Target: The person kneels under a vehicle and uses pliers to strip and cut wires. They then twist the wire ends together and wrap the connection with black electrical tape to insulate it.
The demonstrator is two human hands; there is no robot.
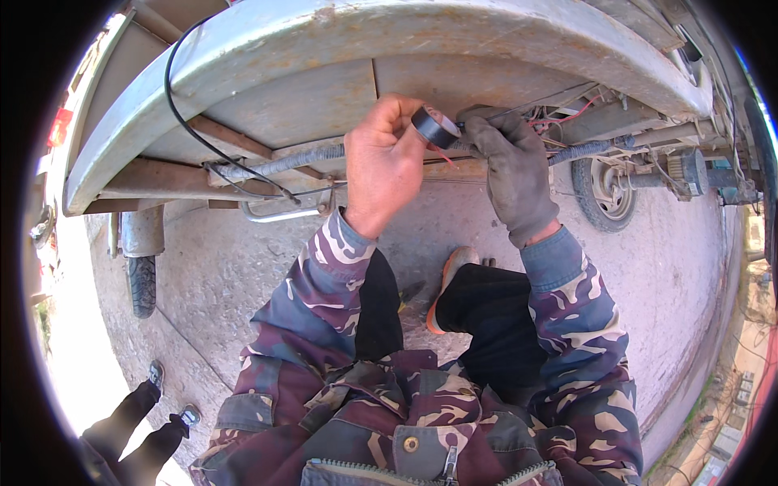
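Note:
My bare left hand [384, 158] is closed on a roll of black electrical tape [436, 128], gripping it at its side. Right beside the roll, my right hand [513, 166] in a grey work glove has its fingers pinched together at thin wires. A dark wire runs up and right from those fingertips; what exactly they pinch is hidden. Red wires [559, 121] hang in a loose bundle under the metal frame to the right of the glove. A short red wire end [444, 154] shows between the two hands.
A curved, rust-spotted metal frame [267, 36] arches across the top, with a black cable [169, 85] looping down at left. Corrugated conduit [296, 158] runs below it. A wheel [604, 194] stands at right, a tyre [142, 285] at left. Another person's legs [134, 425] are at lower left.

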